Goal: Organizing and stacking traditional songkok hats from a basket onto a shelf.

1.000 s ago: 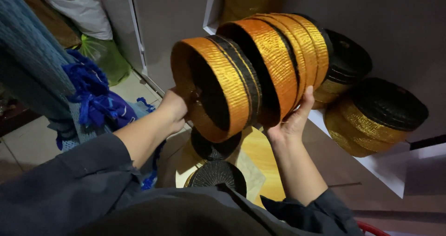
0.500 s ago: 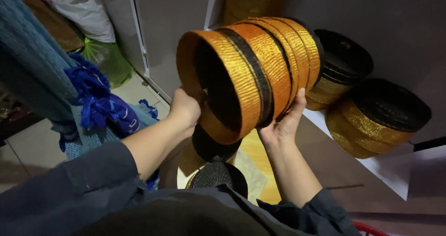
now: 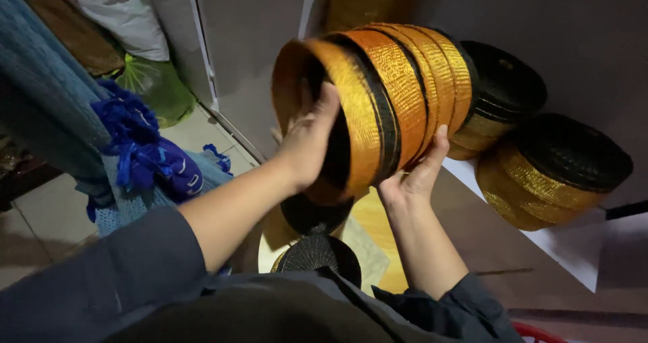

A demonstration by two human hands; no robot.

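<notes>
I hold up a nested stack of round gold-and-black woven caps (image 3: 398,93), lying on its side with the open end toward me. My left hand (image 3: 309,140) reaches into the open rim of the front cap, fingers inside and palm on its edge. My right hand (image 3: 417,171) cups the stack from underneath, thumb pressed against the gold bands. Both forearms wear dark grey sleeves.
More gold-and-black caps (image 3: 553,171) lie on a shelf at right, one (image 3: 503,90) just behind the stack. Below the hands sit black woven caps (image 3: 317,255). A blue tasselled cloth (image 3: 145,150) hangs at left, with a green bag (image 3: 152,86) and a white bag (image 3: 125,15) beyond.
My left hand has moved from the outer edge of the front cap to inside its rim. The stack has tilted and shifted slightly to the right.
</notes>
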